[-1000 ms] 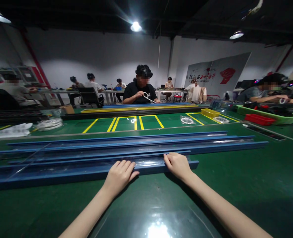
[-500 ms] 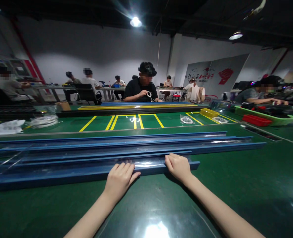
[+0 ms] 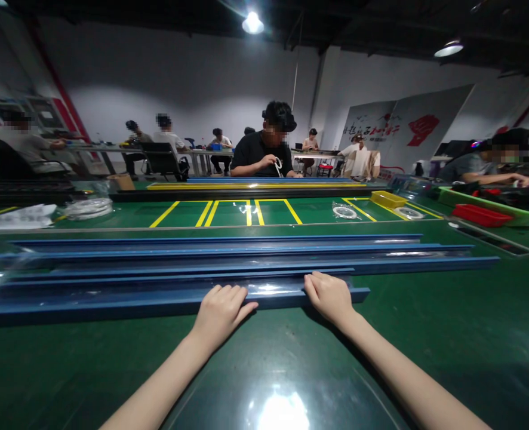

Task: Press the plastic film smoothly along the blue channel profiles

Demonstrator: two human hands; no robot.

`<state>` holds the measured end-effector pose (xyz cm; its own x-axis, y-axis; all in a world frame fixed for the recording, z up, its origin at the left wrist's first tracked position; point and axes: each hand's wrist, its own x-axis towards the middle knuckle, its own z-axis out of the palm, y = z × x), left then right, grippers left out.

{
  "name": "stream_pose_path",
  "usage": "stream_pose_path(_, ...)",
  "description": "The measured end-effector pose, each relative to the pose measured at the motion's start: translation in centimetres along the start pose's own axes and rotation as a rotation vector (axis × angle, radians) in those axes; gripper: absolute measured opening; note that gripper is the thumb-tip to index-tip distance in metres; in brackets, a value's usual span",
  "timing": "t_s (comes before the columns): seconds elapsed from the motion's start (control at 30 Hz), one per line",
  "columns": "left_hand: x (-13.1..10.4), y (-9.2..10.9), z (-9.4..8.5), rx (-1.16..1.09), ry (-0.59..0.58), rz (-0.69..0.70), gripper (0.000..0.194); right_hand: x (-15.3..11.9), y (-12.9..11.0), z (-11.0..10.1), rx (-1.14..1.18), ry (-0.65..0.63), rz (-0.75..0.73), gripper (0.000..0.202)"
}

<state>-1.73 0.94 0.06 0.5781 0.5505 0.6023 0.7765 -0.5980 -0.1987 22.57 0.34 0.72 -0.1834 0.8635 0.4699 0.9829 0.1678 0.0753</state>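
A long blue U-shaped channel [image 3: 112, 306] lies nearest on the green table, its inside shiny, with a clear film-like glare at the left. My left hand [image 3: 223, 312] is closed over its near edge, fingers reaching inside and thumb pointing right along the edge. Closer to the channel's right end, my right hand [image 3: 331, 297] grips the same edge with curled fingers. The fingertips of both hands are hidden in the channel. Just behind it, further blue channels [image 3: 268, 261] lie roughly parallel and reach further right.
Yellow tape lines [image 3: 208, 214] mark the table [image 3: 426, 346] beyond. Coiled white cables [image 3: 88, 208] in clear wrapping lie at the left. A yellow tray [image 3: 387, 199], a red tray [image 3: 482, 215] and a green bin [image 3: 528, 209] stand at the right. A co-worker [image 3: 251, 152] sits opposite, handling a white loop.
The view has shifted slightly, so the scene sits a little further right and higher. Both hands keep their places on the near channel. The co-worker's white loop has changed shape.
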Motion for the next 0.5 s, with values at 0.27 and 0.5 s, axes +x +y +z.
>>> stream_pose_path(0.27,-0.09,-0.1,0.14,-0.004,-0.035,-0.031,0.033,-0.05,0.09,0.03,0.003,-0.009,-0.009,0.042)
stream_pose_path(0.5,-0.27,-0.13,0.37,-0.047,0.001,-0.058,0.029,0.0,0.11,-0.03,0.001,-0.026,-0.014,0.042)
